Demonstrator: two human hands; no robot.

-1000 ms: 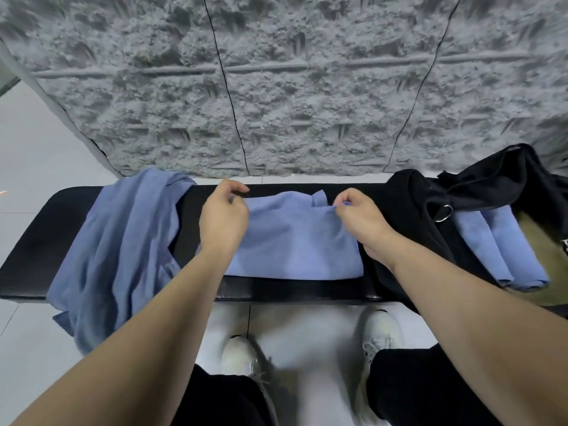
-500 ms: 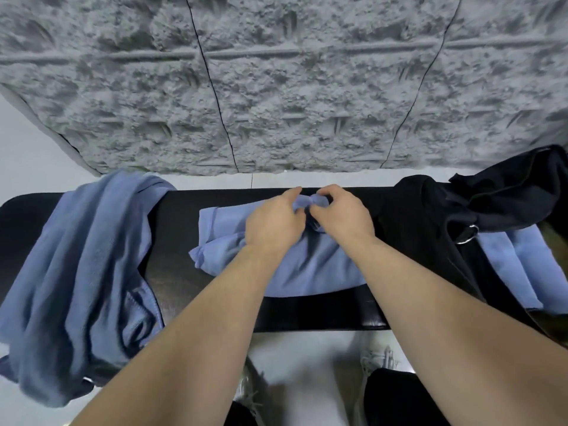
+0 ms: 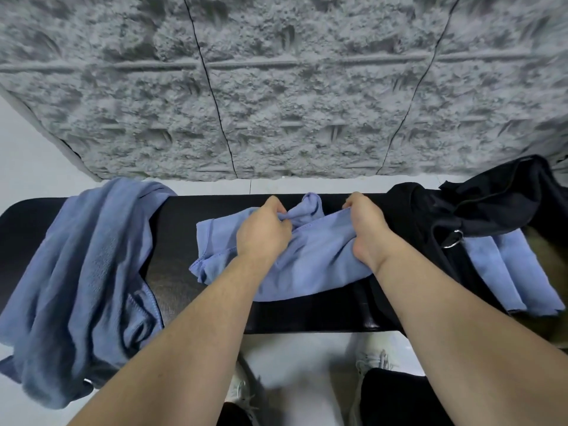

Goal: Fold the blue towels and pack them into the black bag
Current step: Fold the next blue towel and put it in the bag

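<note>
While the blue towel [image 3: 310, 256] lay bunched in the middle of the black bench [image 3: 184, 229], the left hand [image 3: 264, 238] pinched its far edge and the right hand [image 3: 367, 232] gripped its right side, so both were closed on cloth. More blue towels [image 3: 83, 278] were heaped over the bench's left end. On the right sat the black bag [image 3: 430, 216], just beside the right hand, with folded towels [image 3: 504, 275] inside.

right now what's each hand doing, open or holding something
Left hand: closed, gripping the middle blue towel on the bench.
Right hand: closed, gripping the same towel's right edge.
</note>
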